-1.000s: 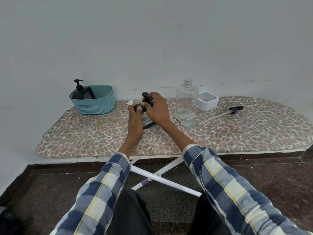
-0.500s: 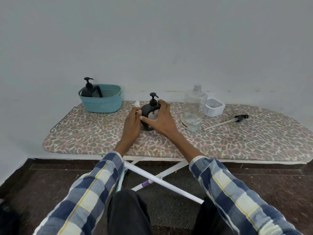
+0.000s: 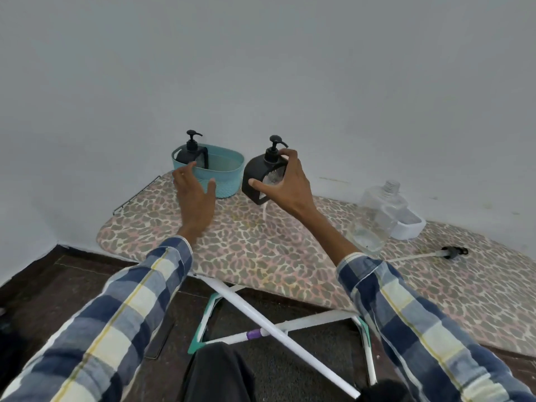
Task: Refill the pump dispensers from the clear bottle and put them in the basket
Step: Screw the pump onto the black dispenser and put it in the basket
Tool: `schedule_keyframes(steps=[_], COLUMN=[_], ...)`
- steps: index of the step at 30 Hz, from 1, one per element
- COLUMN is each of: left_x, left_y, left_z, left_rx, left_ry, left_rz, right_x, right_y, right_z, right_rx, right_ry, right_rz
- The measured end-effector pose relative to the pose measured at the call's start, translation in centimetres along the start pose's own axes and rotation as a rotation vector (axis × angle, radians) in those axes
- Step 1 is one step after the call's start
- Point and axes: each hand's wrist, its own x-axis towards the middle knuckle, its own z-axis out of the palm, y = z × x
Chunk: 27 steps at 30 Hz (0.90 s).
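My right hand [image 3: 285, 185] grips a black pump dispenser [image 3: 255, 174] with a clear window and holds it lifted above the ironing board, just right of the teal basket [image 3: 229, 175]. A second black pump dispenser [image 3: 190, 153] stands inside the basket at its left end. My left hand [image 3: 194, 190] hovers open in front of the basket, fingers spread near its front wall. The clear bottle [image 3: 377, 219], uncapped and with a little liquid at its bottom, stands at the right.
The leopard-print ironing board [image 3: 261, 250] stands against a white wall. A white square container [image 3: 409, 226] sits behind the clear bottle. A loose pump head with a long tube [image 3: 429, 254] lies at the right. White board legs [image 3: 278, 335] cross below over the dark floor.
My right hand has lifted the dispenser off the board and carried it left toward the basket. My left hand let go of it and moved to the basket. The view has swung left.
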Motion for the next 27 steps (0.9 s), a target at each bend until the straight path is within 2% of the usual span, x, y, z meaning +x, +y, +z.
schedule_keyframes(steps=[5,9,19,23,27], left_x=[0.5,0.4,0.5,0.3,0.3], left_y=[-1.8,-2.0,-2.1,-2.2,-2.3], left_z=[-0.2,0.0,0.2,0.1,0.3], left_rx=[-0.038,-0.043,-0.048,-0.042,-0.016], left_ry=[-0.011,-0.005,0.014,0.001,-0.011], left_rz=[0.000,0.023,0.018,0.027,0.027], right_x=[6.2,10.9,16.2,16.6,16.3], right_y=[-2.1,-3.0,-1.8,-1.2,-0.7], right_z=[3.2,6.4,12.5,14.3,14.6], right_rx=[0.140,0.236,0.007,-0.008,-0.024], right_ry=[-0.042,-0.095,-0.529,-0.592,-0.551], right_rz=[-0.016,0.052,0.117,0.069,0.027])
